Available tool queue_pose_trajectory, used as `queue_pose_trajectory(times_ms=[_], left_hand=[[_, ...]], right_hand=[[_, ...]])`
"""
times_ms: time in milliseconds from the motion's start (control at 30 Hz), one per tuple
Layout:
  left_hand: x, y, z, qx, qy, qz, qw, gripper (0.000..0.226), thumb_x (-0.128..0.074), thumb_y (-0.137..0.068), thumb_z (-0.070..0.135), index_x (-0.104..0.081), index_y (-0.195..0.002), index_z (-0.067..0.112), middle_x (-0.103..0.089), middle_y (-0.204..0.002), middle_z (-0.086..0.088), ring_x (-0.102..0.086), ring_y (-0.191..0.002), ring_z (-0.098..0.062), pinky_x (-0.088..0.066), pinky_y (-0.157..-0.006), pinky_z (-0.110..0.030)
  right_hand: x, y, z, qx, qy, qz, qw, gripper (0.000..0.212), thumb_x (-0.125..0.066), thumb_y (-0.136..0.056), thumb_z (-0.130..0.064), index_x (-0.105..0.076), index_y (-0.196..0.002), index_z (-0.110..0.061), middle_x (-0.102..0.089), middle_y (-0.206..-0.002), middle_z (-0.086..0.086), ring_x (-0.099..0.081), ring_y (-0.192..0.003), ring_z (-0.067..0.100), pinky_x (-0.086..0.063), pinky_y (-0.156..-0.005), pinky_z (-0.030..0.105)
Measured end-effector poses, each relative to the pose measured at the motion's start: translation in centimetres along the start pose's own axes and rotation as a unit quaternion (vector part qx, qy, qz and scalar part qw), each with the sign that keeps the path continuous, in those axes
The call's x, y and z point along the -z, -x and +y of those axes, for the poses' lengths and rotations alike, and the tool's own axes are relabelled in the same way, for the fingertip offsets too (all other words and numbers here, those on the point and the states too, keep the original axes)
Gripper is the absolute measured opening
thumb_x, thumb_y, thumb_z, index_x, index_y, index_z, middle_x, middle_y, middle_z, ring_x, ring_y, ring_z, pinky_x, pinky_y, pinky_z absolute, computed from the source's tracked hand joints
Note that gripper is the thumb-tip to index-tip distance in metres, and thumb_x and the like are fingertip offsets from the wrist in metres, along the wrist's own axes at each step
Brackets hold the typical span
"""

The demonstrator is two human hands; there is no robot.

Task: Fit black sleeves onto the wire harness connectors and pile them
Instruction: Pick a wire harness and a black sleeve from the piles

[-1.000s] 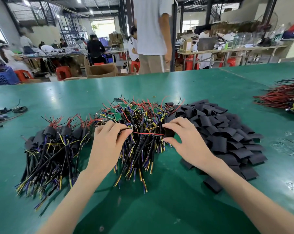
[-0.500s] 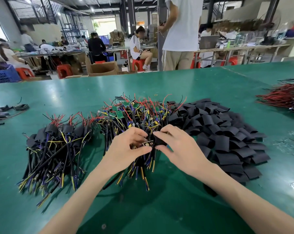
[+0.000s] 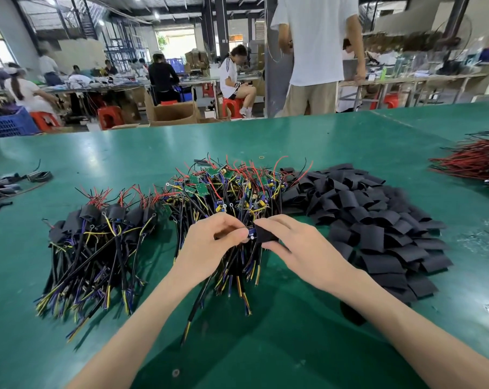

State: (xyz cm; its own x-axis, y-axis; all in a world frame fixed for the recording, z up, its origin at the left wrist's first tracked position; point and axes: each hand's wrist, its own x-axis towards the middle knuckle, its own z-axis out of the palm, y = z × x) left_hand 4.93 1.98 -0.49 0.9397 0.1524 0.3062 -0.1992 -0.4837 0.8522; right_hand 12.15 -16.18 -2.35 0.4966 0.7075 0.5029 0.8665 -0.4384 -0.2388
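- Head view: the left hand point(image 3: 209, 242) pinches a harness connector point(image 3: 251, 232). The right hand point(image 3: 293, 242) pinches a black sleeve point(image 3: 265, 234) against it, above the bare harnesses point(image 3: 232, 197) mid-table point(image 3: 293, 141).
- Loose sleeves point(image 3: 378, 226) are heaped towards the right edge, and the sleeved harnesses point(image 3: 97, 242) towards the left edge.
- The step looks like starting the sleeve over the connector. The next move calls for sliding it fully on, then laying that harness on the left pile.

The black sleeve point(image 3: 264, 235) in your right hand point(image 3: 296, 248) meets the blue-tipped connector point(image 3: 251, 232) pinched in your left hand point(image 3: 209, 242), above the unsleeved harness pile point(image 3: 232, 192). Loose flat sleeves point(image 3: 378, 220) are heaped to your right, and sleeved harnesses point(image 3: 97, 234) lie piled to your left.
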Motion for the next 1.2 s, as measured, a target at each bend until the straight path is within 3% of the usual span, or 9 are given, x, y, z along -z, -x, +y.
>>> queue_pose_trajectory(times_ms=[333,500,600,733,833,1067,1200], left_hand=[[-0.1,0.1,0.0,-0.032,-0.057,-0.027,0.997,0.010,-0.070,-0.082,0.013,-0.067,-0.084,0.023,-0.072,-0.082,0.011,-0.064,-0.081,0.002,-0.041,-0.078,-0.006],[-0.4,0.2,0.0,-0.032,-0.084,0.015,0.996,0.013,-0.072,-0.080,0.012,-0.066,-0.080,0.024,-0.062,-0.067,0.016,-0.055,-0.069,0.003,-0.036,-0.068,-0.006],[-0.6,0.2,0.0,-0.014,-0.071,0.039,0.997,0.017,-0.073,-0.079,0.014,-0.061,-0.078,0.025,-0.061,-0.061,0.022,-0.053,-0.063,0.005,-0.038,-0.063,-0.007],[-0.7,0.1,-0.1,0.024,-0.044,0.073,0.996,0.010,-0.072,-0.081,0.019,-0.062,-0.080,0.018,-0.066,-0.072,-0.002,-0.055,-0.067,-0.010,-0.041,-0.065,-0.018],[-0.8,0.1,-0.2,0.042,-0.023,0.086,0.995,0.009,-0.070,-0.083,0.021,-0.064,-0.079,0.016,-0.064,-0.071,-0.002,-0.051,-0.063,-0.011,-0.041,-0.066,-0.028],[-1.0,0.1,-0.3,0.081,0.032,0.103,0.991,0.015,-0.070,-0.084,0.028,-0.065,-0.076,0.016,-0.058,-0.067,0.002,-0.046,-0.062,-0.009,-0.039,-0.066,-0.027],[-0.9,0.0,-0.3,0.119,0.105,0.103,0.982,0.017,-0.069,-0.085,0.027,-0.064,-0.075,0.014,-0.054,-0.054,0.017,-0.043,-0.052,0.002,-0.036,-0.058,-0.013]], right_hand=[[0.6,0.0,0.1,0.011,-0.093,0.000,0.996,0.039,-0.066,-0.086,-0.016,-0.060,-0.124,-0.008,-0.064,-0.113,0.004,-0.062,-0.097,0.021,-0.046,-0.089,0.031],[0.1,0.1,-0.3,0.027,-0.050,-0.007,0.998,0.038,-0.061,-0.091,-0.019,-0.056,-0.127,-0.010,-0.060,-0.117,0.005,-0.060,-0.101,0.025,-0.047,-0.089,0.039],[-0.1,0.3,-0.6,0.023,-0.004,-0.011,1.000,0.039,-0.056,-0.094,-0.021,-0.051,-0.131,-0.010,-0.057,-0.122,0.006,-0.060,-0.099,0.029,-0.048,-0.085,0.044],[0.0,0.3,-1.2,0.034,0.041,0.013,0.999,0.036,-0.059,-0.092,-0.016,-0.055,-0.127,-0.006,-0.059,-0.117,0.009,-0.063,-0.088,0.033,-0.054,-0.072,0.047],[-0.1,0.3,-1.6,0.027,0.041,0.037,0.998,0.033,-0.060,-0.091,-0.014,-0.058,-0.122,-0.004,-0.060,-0.113,0.010,-0.064,-0.083,0.033,-0.055,-0.067,0.047],[-0.1,0.3,-2.1,0.033,0.057,0.082,0.994,0.034,-0.070,-0.082,-0.011,-0.064,-0.115,-0.005,-0.065,-0.103,0.011,-0.064,-0.067,0.029,-0.055,-0.051,0.038],[-0.1,0.2,-1.9,0.055,0.066,0.120,0.989,0.037,-0.076,-0.076,-0.003,-0.067,-0.111,-0.005,-0.066,-0.106,0.012,-0.066,-0.070,0.027,-0.056,-0.053,0.036]])
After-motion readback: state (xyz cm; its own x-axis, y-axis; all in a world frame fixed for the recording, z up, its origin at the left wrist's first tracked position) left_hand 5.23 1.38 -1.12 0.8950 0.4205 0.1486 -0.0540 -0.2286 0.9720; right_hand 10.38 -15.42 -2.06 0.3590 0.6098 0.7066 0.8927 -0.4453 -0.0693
